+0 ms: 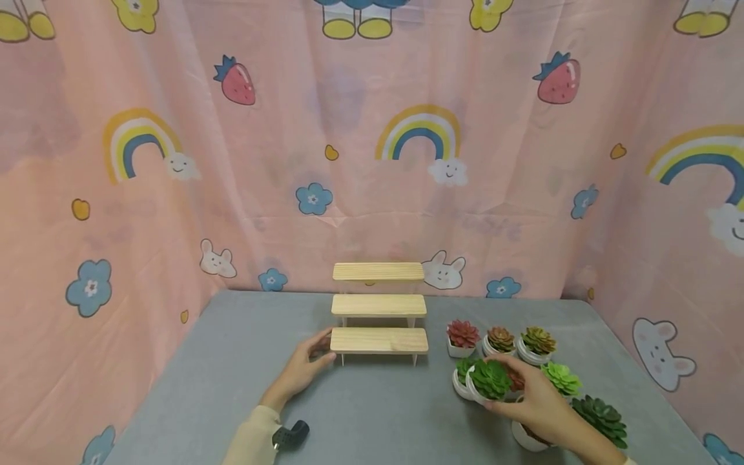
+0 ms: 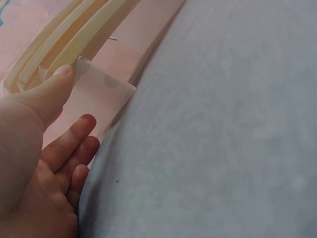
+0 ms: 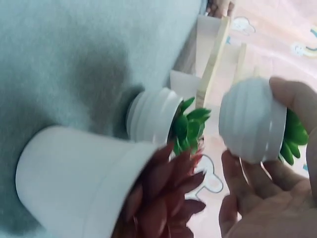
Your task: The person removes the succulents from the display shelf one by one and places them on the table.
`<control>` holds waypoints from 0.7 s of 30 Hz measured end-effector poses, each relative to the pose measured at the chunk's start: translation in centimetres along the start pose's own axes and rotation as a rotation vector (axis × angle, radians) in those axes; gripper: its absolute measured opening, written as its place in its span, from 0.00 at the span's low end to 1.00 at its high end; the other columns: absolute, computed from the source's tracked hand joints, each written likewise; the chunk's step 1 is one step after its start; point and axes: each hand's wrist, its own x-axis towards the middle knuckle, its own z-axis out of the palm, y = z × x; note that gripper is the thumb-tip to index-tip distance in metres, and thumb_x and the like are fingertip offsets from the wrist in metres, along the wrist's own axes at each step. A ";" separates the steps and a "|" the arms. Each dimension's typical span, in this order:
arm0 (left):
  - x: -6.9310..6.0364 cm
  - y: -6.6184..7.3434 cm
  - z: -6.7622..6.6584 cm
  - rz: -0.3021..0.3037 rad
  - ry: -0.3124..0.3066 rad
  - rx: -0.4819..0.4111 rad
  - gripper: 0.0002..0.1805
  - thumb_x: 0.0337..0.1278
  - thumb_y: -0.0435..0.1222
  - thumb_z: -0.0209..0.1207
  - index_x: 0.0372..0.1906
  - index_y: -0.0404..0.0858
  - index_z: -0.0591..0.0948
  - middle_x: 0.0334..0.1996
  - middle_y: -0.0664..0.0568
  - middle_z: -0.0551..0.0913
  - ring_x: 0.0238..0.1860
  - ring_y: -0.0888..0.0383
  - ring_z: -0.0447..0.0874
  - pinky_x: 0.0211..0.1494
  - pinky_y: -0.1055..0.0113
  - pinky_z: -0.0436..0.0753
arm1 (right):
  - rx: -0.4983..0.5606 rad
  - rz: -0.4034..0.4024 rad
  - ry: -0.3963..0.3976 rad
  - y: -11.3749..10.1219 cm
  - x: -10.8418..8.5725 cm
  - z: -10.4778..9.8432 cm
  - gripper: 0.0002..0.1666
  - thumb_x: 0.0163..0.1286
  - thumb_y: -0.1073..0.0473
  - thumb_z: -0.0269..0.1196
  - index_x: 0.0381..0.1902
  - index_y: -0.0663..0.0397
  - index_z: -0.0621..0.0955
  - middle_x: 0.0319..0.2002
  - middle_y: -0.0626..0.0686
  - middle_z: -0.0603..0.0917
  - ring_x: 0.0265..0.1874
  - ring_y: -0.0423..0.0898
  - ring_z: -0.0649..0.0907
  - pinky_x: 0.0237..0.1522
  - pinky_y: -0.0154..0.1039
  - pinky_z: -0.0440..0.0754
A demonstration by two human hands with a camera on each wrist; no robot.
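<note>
A three-tier display stand [image 1: 379,340] with pale wooden boards and clear supports stands by the back curtain. My left hand [image 1: 301,367] holds the left end of its lowest board. In the left wrist view the thumb [image 2: 52,91] lies against the board's end, and the other fingers bend beside the clear side panel [image 2: 99,84]. My right hand [image 1: 537,402] grips a green potted succulent [image 1: 490,380] by its white ribbed pot [image 3: 252,120], raised off the table. Behind it, another green succulent [image 3: 152,116] in a similar pot stands on the table.
To the right of the stand are a red succulent [image 1: 462,336], a brownish one [image 1: 500,340], a yellow-green one [image 1: 538,341], a bright green one [image 1: 560,379] and a dark green one [image 1: 600,418]. A red succulent in a smooth white pot [image 3: 74,181] stands close to the right hand.
</note>
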 end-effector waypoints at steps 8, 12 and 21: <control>-0.1 0.0 0.1 -0.007 0.012 -0.002 0.33 0.67 0.41 0.63 0.74 0.41 0.69 0.61 0.44 0.83 0.62 0.45 0.80 0.64 0.49 0.72 | 0.010 -0.024 -0.110 0.7 0.4 -0.9 0.40 0.55 0.51 0.79 0.62 0.57 0.76 0.64 0.66 0.77 0.60 0.67 0.79 0.49 0.58 0.83; -0.1 0.1 0.1 -0.009 0.016 0.004 0.33 0.67 0.42 0.64 0.74 0.40 0.69 0.61 0.44 0.83 0.62 0.45 0.80 0.64 0.50 0.72 | 0.002 -0.032 -0.155 0.9 0.6 -1.2 0.42 0.53 0.50 0.79 0.63 0.56 0.76 0.66 0.68 0.75 0.61 0.68 0.78 0.47 0.54 0.85; 0.0 0.1 0.2 -0.016 0.022 0.004 0.34 0.66 0.41 0.64 0.74 0.39 0.70 0.60 0.45 0.84 0.61 0.46 0.80 0.63 0.51 0.72 | -0.068 -0.085 -0.197 1.4 0.6 -1.2 0.43 0.52 0.46 0.79 0.63 0.56 0.77 0.65 0.68 0.76 0.56 0.65 0.82 0.47 0.52 0.85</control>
